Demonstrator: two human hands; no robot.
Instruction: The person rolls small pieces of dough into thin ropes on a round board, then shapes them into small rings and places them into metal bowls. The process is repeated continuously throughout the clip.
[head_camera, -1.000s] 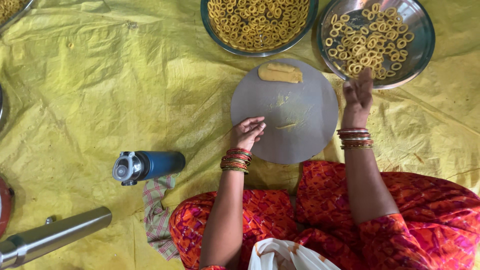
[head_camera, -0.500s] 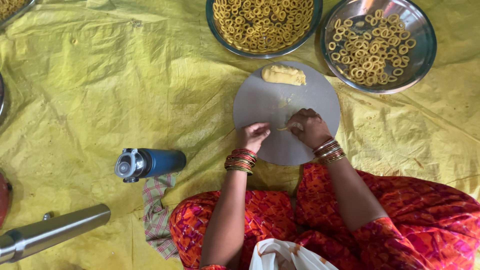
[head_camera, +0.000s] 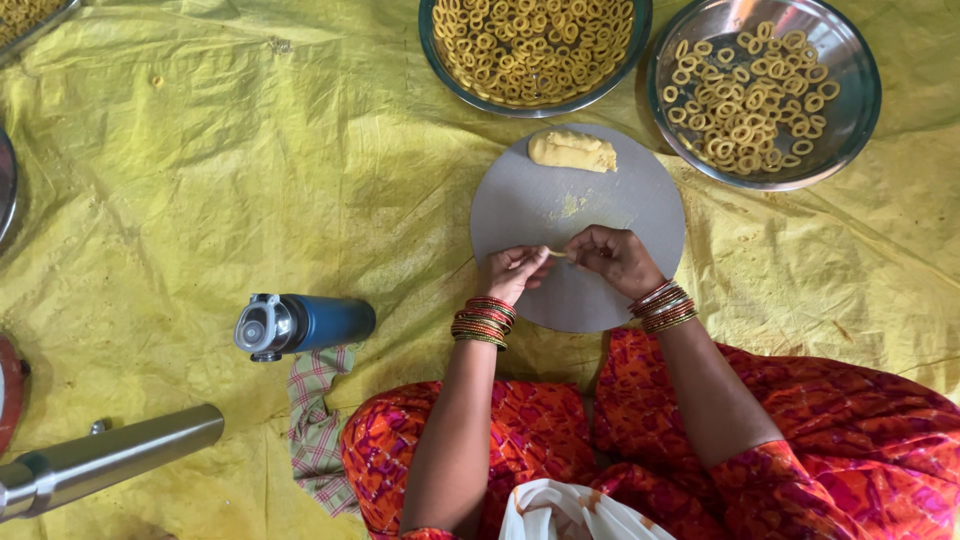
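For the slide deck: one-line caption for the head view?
Both hands pinch a dough strip over a round grey board, dough lump beyond.

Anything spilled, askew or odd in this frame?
Little stands out. The blue bottle lies on its side on the yellow sheet, beside a checked cloth. Some dough smears mark the round board near the dough lump. Both hands, left and right, pinch a dough bit.

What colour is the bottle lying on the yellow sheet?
The bottle is dark blue with a silver cap, seen in the head view, the only one.
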